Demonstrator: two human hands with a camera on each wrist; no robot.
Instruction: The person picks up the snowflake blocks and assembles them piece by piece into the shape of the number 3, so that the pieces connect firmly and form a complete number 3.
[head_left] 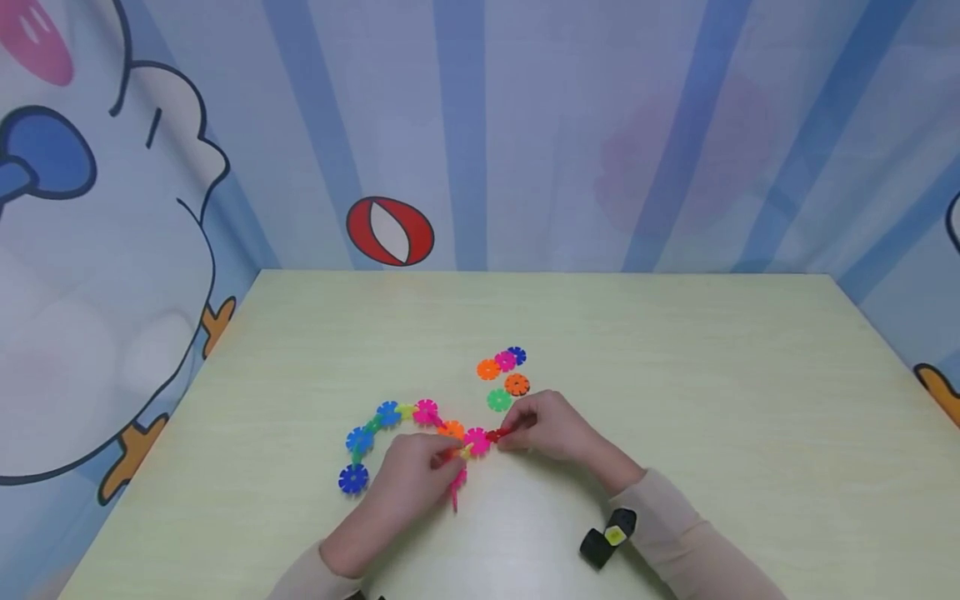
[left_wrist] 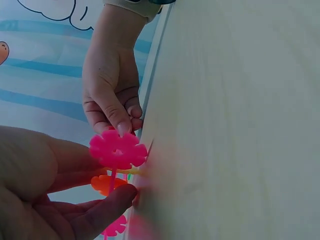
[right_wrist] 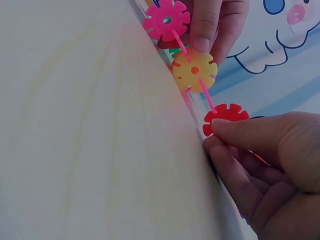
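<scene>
A curved chain of interlocked, notched plastic discs lies on the table, with a dark blue disc (head_left: 353,479) at its left end. My left hand (head_left: 412,473) pinches the chain at a yellow disc (right_wrist: 194,71), its thumb against the disc's face in the right wrist view. Between thumb and fingertips, my right hand (head_left: 553,429) holds a red disc (right_wrist: 227,116). An edge-on pink disc (right_wrist: 207,95) spans from the yellow disc to the red one. Another pink disc (left_wrist: 118,150) stands close by the left fingers in the left wrist view.
Loose discs lie beyond the hands: a green disc (head_left: 498,400), two orange ones, a pink one and a blue one. A black device with a yellow patch (head_left: 616,535) sits by the right sleeve. A patterned curtain (head_left: 525,133) backs the pale table (head_left: 712,375).
</scene>
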